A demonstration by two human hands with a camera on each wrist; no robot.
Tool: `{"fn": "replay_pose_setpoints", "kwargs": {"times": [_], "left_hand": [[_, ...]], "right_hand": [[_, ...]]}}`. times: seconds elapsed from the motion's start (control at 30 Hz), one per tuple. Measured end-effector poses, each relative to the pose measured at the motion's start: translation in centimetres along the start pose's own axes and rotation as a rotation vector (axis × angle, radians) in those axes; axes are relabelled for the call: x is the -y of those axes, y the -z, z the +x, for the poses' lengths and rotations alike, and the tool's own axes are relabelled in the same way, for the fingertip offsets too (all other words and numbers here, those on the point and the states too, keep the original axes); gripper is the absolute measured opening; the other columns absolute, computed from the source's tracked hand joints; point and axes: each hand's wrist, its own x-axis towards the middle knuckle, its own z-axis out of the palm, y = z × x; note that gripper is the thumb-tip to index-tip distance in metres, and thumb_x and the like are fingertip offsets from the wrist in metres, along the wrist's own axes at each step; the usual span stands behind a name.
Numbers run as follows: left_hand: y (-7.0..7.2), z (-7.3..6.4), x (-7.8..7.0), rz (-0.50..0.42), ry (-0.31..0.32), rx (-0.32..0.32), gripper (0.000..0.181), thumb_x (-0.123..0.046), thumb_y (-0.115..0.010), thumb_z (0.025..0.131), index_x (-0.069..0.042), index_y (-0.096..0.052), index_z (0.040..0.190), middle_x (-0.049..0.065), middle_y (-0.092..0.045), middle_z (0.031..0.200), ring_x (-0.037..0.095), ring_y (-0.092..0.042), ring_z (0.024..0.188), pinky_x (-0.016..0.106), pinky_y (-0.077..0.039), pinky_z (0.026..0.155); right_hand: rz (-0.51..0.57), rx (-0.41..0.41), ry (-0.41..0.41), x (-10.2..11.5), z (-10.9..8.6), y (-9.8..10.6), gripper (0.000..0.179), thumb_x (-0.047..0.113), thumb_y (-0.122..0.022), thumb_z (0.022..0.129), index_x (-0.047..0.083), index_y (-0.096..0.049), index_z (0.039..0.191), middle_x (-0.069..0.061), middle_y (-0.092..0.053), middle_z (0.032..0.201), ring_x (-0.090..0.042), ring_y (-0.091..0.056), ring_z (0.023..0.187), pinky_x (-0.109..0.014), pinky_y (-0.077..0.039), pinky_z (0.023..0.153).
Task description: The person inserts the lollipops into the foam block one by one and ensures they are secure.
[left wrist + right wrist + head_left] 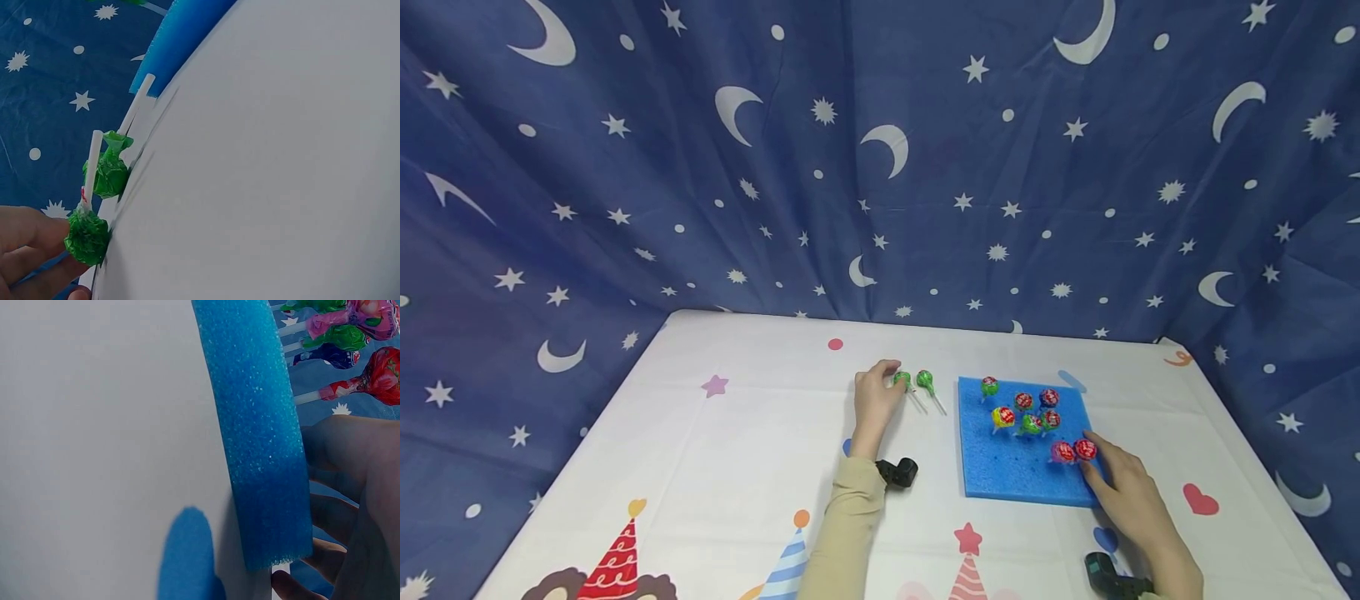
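My left hand (878,400) pinches the green wrapped head of a lollipop (87,237) lying on the white table. A second green lollipop (925,379) lies just to its right, with its stick pointing toward the front right. On the right, a blue foam board (1000,479) holds several wrapped lollipops standing upright by their sticks. My right hand (1127,483) rests at the board's right edge, with fingertips against it. Close to those fingertips stand a red lollipop (1085,450) and a pink one (1062,452).
A yellow lollipop (1003,417), a dark blue one (1048,398) and several green or red ones stand toward the back of the board. The white tablecloth (737,450) carries printed shapes. A dark blue star curtain (820,208) hangs behind the table.
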Motion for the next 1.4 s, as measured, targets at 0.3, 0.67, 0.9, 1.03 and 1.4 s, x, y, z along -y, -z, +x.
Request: {"fn": "replay_pose_setpoints", "kwargs": {"times": [0.3, 0.67, 0.9, 1.03, 1.4], "left_hand": [[-0.46, -0.14, 0.33, -0.028, 0.022, 0.0, 0.029, -0.007, -0.068, 0.083, -0.009, -0.07, 0.112, 0.008, -0.071, 0.113, 0.028, -0.048, 0.107, 0.043, -0.041, 0.093], [-0.68, -0.36, 0.35, -0.042, 0.003, -0.034, 0.026, -0.003, -0.069, 0.08, -0.008, -0.072, 0.106, 0.01, -0.074, 0.104, 0.027, -0.049, 0.104, 0.042, -0.04, 0.091], [-0.65, -0.41, 0.27, -0.065, 0.012, -0.037, 0.026, -0.001, -0.07, 0.078, -0.008, -0.072, 0.104, 0.01, -0.074, 0.1, 0.027, -0.05, 0.104, 0.043, -0.04, 0.092], [-0.62, -0.45, 0.29, -0.059, 0.002, -0.018, 0.029, -0.002, -0.072, 0.077, -0.008, -0.071, 0.105, 0.009, -0.074, 0.096, 0.027, -0.052, 0.101, 0.041, -0.04, 0.089], [-0.12, -0.98, 0.17, -0.078, -0.018, 0.038, 0.031, -0.001, -0.073, 0.078, -0.007, -0.07, 0.108, 0.009, -0.072, 0.094, 0.023, -0.064, 0.089, 0.036, -0.051, 0.083]], "right_hand": [[-0.001, 0.001, 0.004, -0.05, 0.02, 0.07, 0.061, 0.033, -0.047, 0.099, 0.002, -0.03, 0.148, -0.033, -0.034, 0.145, -0.057, -0.025, 0.132, -0.077, -0.024, 0.098], [0.007, 0.011, -0.005, -0.02, 0.04, 0.08, 0.063, 0.035, -0.047, 0.099, 0.002, -0.028, 0.149, -0.032, -0.033, 0.146, -0.057, -0.024, 0.133, -0.077, -0.023, 0.098], [0.007, 0.004, -0.006, -0.06, 0.05, 0.05, 0.062, 0.035, -0.047, 0.099, 0.002, -0.029, 0.149, -0.033, -0.033, 0.146, -0.057, -0.025, 0.133, -0.077, -0.024, 0.098], [0.009, 0.006, -0.009, -0.11, 0.09, 0.07, 0.062, 0.035, -0.046, 0.099, 0.002, -0.028, 0.149, -0.032, -0.032, 0.146, -0.056, -0.024, 0.133, -0.077, -0.023, 0.098], [0.01, -0.005, 0.001, -0.14, -0.02, 0.05, 0.062, 0.034, -0.047, 0.099, 0.003, -0.029, 0.149, -0.033, -0.033, 0.146, -0.056, -0.026, 0.132, -0.077, -0.024, 0.098]]}}
